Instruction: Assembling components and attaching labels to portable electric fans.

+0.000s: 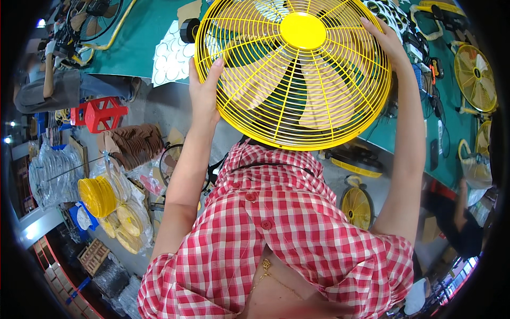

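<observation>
A fan [303, 31] with a round yellow wire guard and a solid yellow centre cap is held up before me, tilted, its lower rim near my shirt. Pale blades show through the wires. My left hand [205, 94] grips the guard's left rim, thumb on the front and the other fingers hidden behind. On the upper right rim, my right hand [387, 43] is closed, fingertips against the wires. A black knob [188, 30] sticks out beside the upper left of the guard.
The green worktable [141, 45] lies behind the fan, with white sheets of round labels [169, 57] on it. More yellow fans [475, 77] stand at the right. A red stool [101, 114], stacked yellow guards [97, 196] and wrapped parts [56, 173] are at the left. Other people work nearby.
</observation>
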`<state>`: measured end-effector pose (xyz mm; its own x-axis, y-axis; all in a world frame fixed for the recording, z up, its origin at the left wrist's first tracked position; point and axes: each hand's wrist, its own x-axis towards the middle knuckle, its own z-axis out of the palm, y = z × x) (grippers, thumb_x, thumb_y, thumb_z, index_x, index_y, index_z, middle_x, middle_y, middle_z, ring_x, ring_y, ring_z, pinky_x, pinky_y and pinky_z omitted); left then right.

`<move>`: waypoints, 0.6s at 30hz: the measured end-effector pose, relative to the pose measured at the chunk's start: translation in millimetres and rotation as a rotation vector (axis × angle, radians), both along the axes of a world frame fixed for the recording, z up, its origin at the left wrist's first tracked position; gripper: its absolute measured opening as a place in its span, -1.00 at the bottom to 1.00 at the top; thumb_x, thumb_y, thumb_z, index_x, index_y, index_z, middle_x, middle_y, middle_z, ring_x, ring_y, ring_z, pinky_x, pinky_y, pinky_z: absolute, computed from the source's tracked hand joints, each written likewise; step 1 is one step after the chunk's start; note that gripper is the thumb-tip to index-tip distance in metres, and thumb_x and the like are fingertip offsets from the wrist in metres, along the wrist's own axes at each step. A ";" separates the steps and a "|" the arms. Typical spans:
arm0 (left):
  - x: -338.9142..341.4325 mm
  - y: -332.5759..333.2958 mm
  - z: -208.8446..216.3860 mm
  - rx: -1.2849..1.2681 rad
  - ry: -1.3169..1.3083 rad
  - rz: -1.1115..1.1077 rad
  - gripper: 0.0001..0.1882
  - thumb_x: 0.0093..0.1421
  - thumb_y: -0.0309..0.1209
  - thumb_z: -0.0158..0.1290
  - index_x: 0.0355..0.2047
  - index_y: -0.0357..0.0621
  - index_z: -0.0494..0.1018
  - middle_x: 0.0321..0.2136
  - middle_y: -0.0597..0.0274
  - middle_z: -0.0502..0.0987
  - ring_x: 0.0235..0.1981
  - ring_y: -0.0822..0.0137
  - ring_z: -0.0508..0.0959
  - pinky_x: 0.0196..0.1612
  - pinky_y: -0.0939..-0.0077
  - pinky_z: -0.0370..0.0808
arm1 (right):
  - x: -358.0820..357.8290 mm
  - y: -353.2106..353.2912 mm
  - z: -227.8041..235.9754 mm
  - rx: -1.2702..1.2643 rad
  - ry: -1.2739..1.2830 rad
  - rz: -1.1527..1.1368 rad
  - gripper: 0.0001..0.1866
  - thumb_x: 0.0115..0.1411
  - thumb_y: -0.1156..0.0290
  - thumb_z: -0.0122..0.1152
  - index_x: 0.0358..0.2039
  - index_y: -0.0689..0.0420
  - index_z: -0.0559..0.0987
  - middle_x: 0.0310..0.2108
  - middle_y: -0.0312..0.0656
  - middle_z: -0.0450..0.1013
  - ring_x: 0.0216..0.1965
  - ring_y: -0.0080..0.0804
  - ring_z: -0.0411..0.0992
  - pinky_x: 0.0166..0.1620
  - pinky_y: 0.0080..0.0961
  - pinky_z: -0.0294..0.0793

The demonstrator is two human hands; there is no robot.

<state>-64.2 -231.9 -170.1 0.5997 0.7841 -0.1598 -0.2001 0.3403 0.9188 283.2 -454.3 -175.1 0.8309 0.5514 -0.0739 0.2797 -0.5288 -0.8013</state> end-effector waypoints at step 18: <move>-2.5 0.7 -13.9 0.077 0.105 0.065 -0.42 0.14 -0.40 0.02 0.11 -0.26 0.05 -0.13 0.13 0.35 -0.17 0.36 0.42 -0.17 0.52 0.42 | -12.7 1.6 16.0 -0.080 0.034 0.079 -0.17 0.02 -0.20 0.06 0.17 0.11 0.19 0.05 -0.09 0.27 0.05 -0.31 0.25 0.08 -0.45 0.19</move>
